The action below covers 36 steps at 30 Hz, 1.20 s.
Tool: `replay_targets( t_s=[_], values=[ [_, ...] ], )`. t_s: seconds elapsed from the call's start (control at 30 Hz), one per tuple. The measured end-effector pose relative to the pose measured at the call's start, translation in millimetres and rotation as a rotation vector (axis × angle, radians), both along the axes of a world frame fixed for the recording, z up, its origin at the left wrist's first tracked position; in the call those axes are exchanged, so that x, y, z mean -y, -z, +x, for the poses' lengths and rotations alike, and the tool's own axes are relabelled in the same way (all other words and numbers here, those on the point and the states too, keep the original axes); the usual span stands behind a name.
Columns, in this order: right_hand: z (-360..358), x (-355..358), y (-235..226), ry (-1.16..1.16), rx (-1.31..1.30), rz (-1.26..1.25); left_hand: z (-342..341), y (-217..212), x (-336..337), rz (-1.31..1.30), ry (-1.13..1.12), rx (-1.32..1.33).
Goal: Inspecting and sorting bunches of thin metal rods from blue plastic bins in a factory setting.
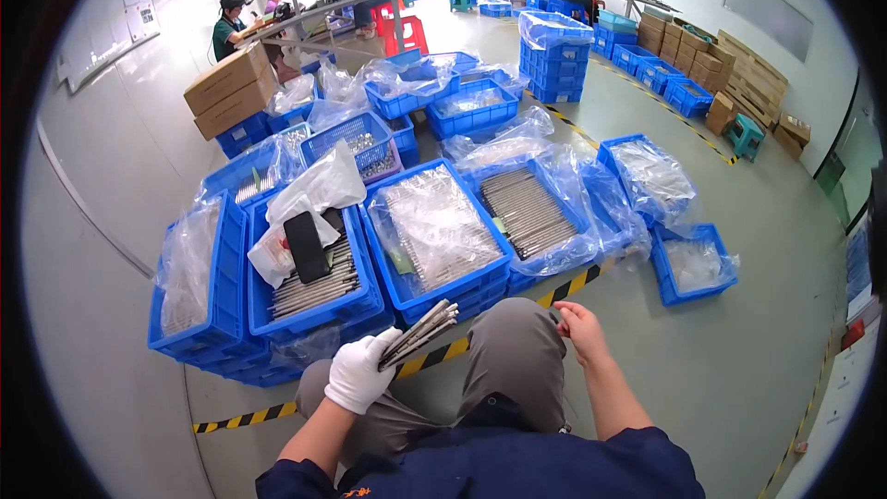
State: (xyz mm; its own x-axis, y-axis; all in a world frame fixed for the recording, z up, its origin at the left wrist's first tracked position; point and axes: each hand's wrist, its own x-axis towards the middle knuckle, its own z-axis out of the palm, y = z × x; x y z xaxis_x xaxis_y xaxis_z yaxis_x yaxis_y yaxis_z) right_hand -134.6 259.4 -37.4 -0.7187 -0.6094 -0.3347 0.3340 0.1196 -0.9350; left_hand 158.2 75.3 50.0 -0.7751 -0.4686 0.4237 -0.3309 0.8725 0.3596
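My left hand (pixel 360 374), in a white glove, is closed around a bundle of thin metal rods (pixel 422 333), which tilts up to the right above my lap. Just off my right knee is my bare right hand (pixel 582 333), its fingers curled together; anything in them is too small to make out. In front of my left hand stands a blue crate (pixel 261 310) of similar rods (pixel 319 296), with a black phone (pixel 307 247) and white plastic wrapping (pixel 323 182) on top. Beside it, another blue crate (pixel 416 307) holds rods under clear plastic.
A third crate of darker rods (pixel 525 210) stands right of these, lined with plastic film. Stacked blue crates (pixel 554 69) and cartons (pixel 231 92) lie farther off. Yellow-black floor tape (pixel 245 419) passes under my legs. Several people work at benches at the back.
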Motion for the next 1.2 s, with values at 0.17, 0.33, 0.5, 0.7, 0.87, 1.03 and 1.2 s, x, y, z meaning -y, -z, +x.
replay_targets(
  t_s=[0.17, 0.33, 0.5, 0.7, 0.87, 1.03, 1.2],
  values=[
    [7.7, 29.8, 7.6, -0.114, -0.387, 0.084, 15.0, -5.7, 7.6, 0.079, -0.039, -0.024],
    [38.2, 49.8, -11.0, -0.358, -0.907, 0.324, 29.9, -7.4, 25.4, 0.083, -0.058, -0.05],
    [46.9, 70.9, -15.7, -0.523, -0.911, 0.408, 51.2, -5.4, 41.2, 0.123, -0.124, -0.08],
    [42.5, 141.0, -24.5, -0.552, -0.635, 0.249, 86.7, -9.6, 55.7, 0.137, -0.293, -0.115],
    [68.1, 236.5, -14.4, -0.708, -0.653, 0.128, 122.5, -14.8, 56.5, 0.136, -0.48, -0.103],
    [96.4, 316.4, -6.3, -0.693, -0.664, 0.136, 141.6, -23.0, 58.7, 0.075, -0.591, -0.095],
    [111.6, 361.2, 7.3, -0.443, -0.842, 0.165, 132.5, -24.2, 64.8, 0.151, -0.655, -0.098]
  ],
)
